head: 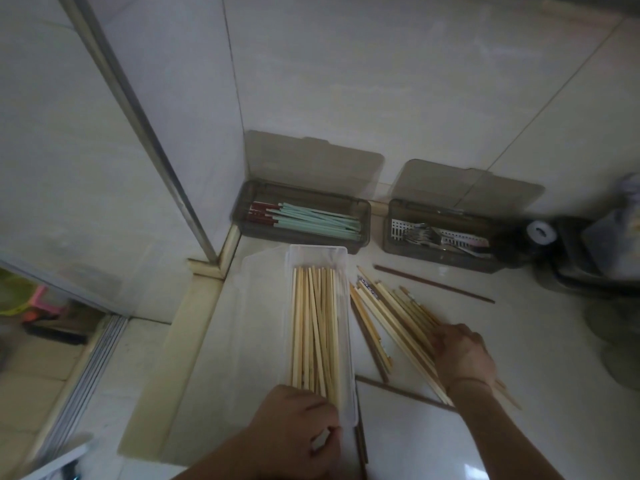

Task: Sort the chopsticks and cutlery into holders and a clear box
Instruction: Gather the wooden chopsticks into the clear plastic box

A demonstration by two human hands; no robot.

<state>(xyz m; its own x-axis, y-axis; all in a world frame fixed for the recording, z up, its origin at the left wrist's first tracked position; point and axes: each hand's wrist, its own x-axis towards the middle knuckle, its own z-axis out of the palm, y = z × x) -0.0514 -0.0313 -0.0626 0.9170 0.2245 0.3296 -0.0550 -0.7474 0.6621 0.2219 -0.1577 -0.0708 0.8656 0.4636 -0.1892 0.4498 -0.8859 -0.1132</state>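
A clear box [343, 258] lies on the counter, filled with several bamboo chopsticks [315, 327]. My left hand [298, 420] grips the box's near end, fingers curled round its rim. To the right lies a loose pile of bamboo chopsticks [388, 313], and my right hand [464, 355] rests on it with its fingers curled over some of them. Behind stand two smoky holders with raised lids: the left holder [363, 213] has teal and dark red chopsticks [311, 220], the right holder [389, 216] has metal cutlery [436, 235].
A single dark brown chopstick [433, 284] lies alone beyond the pile, and another dark one [401, 391] near my right wrist. Tiled walls close the corner at left and back. Dark appliances [568, 244] crowd the right edge. A sliding window track [86, 379] runs at lower left.
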